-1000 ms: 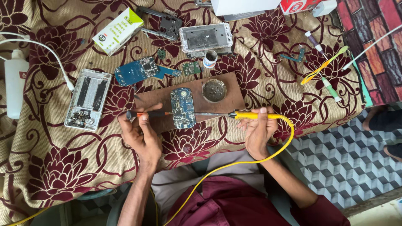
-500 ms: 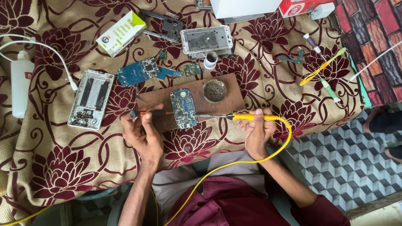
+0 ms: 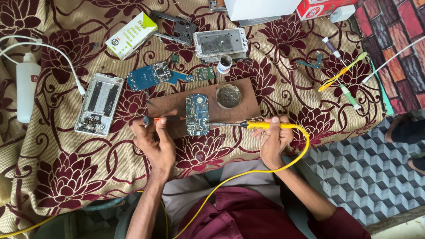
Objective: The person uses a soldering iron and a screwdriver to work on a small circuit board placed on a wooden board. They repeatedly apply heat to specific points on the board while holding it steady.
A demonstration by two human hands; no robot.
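Fingers of the right hand point(image 3: 273, 142) clamp a yellow-handled soldering iron point(image 3: 265, 125) beside the blue oblong circuit board point(image 3: 197, 113) on the brown wooden block point(image 3: 239, 111), while the left hand point(image 3: 155, 144) pinches an orange-black tool point(image 3: 161, 119).

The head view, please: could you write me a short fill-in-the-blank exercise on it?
1. The right hand holds a soldering iron with a ____ handle.
2. The blue circuit board lies on a brown ____.
3. The left hand holds a tool with an ____ shaft.

Missing words: yellow; board; orange
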